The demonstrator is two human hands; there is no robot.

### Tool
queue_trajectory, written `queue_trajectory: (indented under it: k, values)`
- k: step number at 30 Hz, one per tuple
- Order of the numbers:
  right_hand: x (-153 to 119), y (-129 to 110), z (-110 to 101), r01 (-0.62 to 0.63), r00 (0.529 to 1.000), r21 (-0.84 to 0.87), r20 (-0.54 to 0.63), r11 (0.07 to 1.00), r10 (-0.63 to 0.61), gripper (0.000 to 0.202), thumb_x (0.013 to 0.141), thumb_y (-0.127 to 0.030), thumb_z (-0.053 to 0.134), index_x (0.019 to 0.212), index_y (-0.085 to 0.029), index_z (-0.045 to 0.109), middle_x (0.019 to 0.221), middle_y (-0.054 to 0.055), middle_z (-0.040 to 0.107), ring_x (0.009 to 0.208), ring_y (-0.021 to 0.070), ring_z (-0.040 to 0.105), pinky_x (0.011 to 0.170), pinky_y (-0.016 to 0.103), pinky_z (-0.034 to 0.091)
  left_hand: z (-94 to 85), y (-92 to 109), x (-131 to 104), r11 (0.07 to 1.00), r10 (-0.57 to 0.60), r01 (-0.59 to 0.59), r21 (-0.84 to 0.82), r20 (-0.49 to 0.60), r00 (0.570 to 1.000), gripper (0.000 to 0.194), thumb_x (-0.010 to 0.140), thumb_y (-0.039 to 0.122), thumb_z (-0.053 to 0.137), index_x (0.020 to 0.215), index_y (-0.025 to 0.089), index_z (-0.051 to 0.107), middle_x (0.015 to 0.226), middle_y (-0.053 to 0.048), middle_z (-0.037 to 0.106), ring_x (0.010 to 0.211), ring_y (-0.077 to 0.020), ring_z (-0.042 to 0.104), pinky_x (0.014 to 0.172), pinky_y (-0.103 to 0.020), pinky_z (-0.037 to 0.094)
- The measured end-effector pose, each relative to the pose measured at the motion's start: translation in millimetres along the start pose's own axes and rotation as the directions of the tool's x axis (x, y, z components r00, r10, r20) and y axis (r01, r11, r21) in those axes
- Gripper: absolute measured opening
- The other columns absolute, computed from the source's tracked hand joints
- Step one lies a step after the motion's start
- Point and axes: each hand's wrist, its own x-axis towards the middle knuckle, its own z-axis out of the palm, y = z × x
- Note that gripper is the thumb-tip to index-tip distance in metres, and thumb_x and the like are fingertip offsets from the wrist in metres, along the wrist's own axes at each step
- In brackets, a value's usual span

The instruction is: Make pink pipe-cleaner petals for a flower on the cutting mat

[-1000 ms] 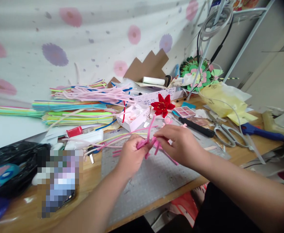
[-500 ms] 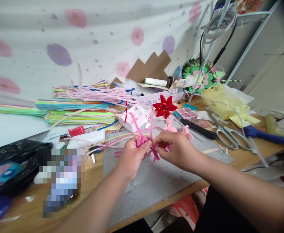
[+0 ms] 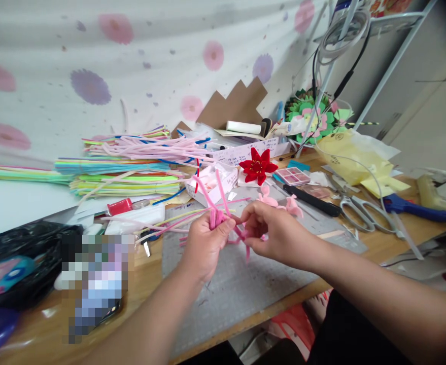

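Several pink pipe cleaners (image 3: 215, 215) are bunched and bent together above the grey cutting mat (image 3: 223, 299). My left hand (image 3: 206, 243) is closed on the bunch, its thumb pressed across the stems. Two stems stick up from it, leaning left. My right hand (image 3: 270, 233) pinches the lower pink stems on the right side, and one end hangs below its fingers. How the stems cross between the hands is partly hidden by my fingers. Small pale pink fuzzy pieces (image 3: 268, 196) lie just behind my right hand.
Pipe cleaner bundles (image 3: 127, 183) lie at the back left. A white box (image 3: 223, 185) and a red fuzzy flower (image 3: 259, 166) stand behind my hands. Scissors (image 3: 363, 215), a black-handled tool (image 3: 312, 200) and a blue glue gun (image 3: 416, 208) lie right. A black plastic bag (image 3: 28, 243) lies left.
The upright pink stems have tipped to the left. The bunch has turned in my left hand, and my right fingers have shifted slightly down along the stems.
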Motion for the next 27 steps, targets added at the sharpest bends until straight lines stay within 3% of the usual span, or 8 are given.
queue_trajectory:
  k: [3,6,9,12,15,18,21,27]
  values:
    - [0.5,3.3,1.9,-0.033,0.999,0.342,0.029,0.939,0.024,0.025,0.072,-0.014,0.059,0.095,-0.018,0.049,0.096,0.005,0.057,0.086,0.0146,0.057,0.071,0.027,0.047,1.3,5.2,0.3,0.994,-0.028,0.026,-0.106,-0.019,0.999,0.018,0.067,0.027,0.073,0.072,0.012,0.063,0.053,0.004,0.051,0.04,-0.002,0.03,0.04,-0.018,0.021]
    - [-0.1,8.2,9.7,-0.058,0.992,0.537,0.127,0.841,-0.013,0.028,0.076,-0.018,0.058,0.102,-0.018,0.047,0.102,0.007,0.056,0.09,0.0154,0.056,0.069,0.027,0.047,1.1,8.8,1.4,0.98,-0.069,0.061,-0.188,-0.036,0.997,0.02,0.066,0.026,0.075,0.073,0.01,0.065,0.055,0.003,0.055,0.04,-0.001,0.031,0.039,-0.017,0.021]
    - [-2.5,10.1,19.6,-0.022,0.993,0.386,0.118,0.922,-0.026,0.015,0.084,-0.024,0.052,0.097,-0.017,0.048,0.083,0.002,0.055,0.069,0.0114,0.052,0.056,0.022,0.041,-0.7,8.8,2.7,0.973,-0.074,0.063,-0.222,-0.043,0.996,0.021,0.066,0.026,0.074,0.075,0.01,0.065,0.055,0.002,0.056,0.039,-0.0007,0.032,0.039,-0.016,0.022]
    - [-6.5,8.7,26.5,0.052,0.999,-0.013,0.0,0.999,-0.052,0.019,0.09,-0.025,0.042,0.074,-0.017,0.048,0.063,-0.003,0.046,0.057,0.0097,0.043,0.053,0.022,0.033,-2.2,7.8,3.7,0.971,-0.038,0.021,-0.238,-0.065,0.997,0.017,0.068,0.022,0.073,0.074,0.011,0.063,0.064,0.0,0.062,0.039,0.0,0.033,0.039,-0.016,0.024]
    - [-10.4,8.6,30.8,0.033,0.998,-0.297,-0.045,0.954,-0.048,0.026,0.09,-0.024,0.039,0.066,-0.017,0.045,0.056,-0.003,0.043,0.052,0.0094,0.039,0.05,0.023,0.027,-2.9,8.0,4.7,0.97,0.005,-0.034,-0.242,-0.118,0.993,0.017,0.067,0.02,0.073,0.069,0.012,0.059,0.074,-0.002,0.067,0.039,0.0008,0.033,0.04,-0.015,0.025]
    - [-12.7,11.1,33.8,-0.001,0.999,-0.427,-0.036,0.904,-0.016,0.027,0.091,-0.025,0.038,0.067,-0.017,0.048,0.053,-0.003,0.044,0.048,0.0093,0.04,0.049,0.022,0.025,-3.0,8.1,5.8,0.969,0.03,-0.068,-0.236,-0.162,0.986,0.017,0.067,0.019,0.073,0.067,0.012,0.058,0.074,-0.002,0.067,0.039,0.001,0.033,0.041,-0.015,0.025]
    - [-13.3,12.3,34.2,0.013,1.0,-0.398,-0.006,0.917,-0.017,0.026,0.09,-0.025,0.038,0.068,-0.017,0.049,0.054,-0.002,0.049,0.048,0.0095,0.043,0.048,0.021,0.027,-3.3,7.5,6.6,0.972,0.029,-0.062,-0.225,-0.15,0.988,0.017,0.068,0.02,0.072,0.067,0.013,0.057,0.072,-0.002,0.067,0.038,0.0009,0.033,0.04,-0.015,0.024]
    - [-12.1,10.6,29.7,-0.011,1.0,-0.059,0.014,0.998,0.012,0.031,0.091,-0.031,0.04,0.066,-0.017,0.052,0.06,0.0,0.059,0.055,0.0101,0.054,0.053,0.02,0.038,-3.7,7.3,6.9,0.981,0.045,-0.068,-0.184,-0.127,0.991,0.017,0.067,0.022,0.073,0.069,0.012,0.059,0.071,-0.001,0.067,0.039,0.0001,0.033,0.041,-0.017,0.024]
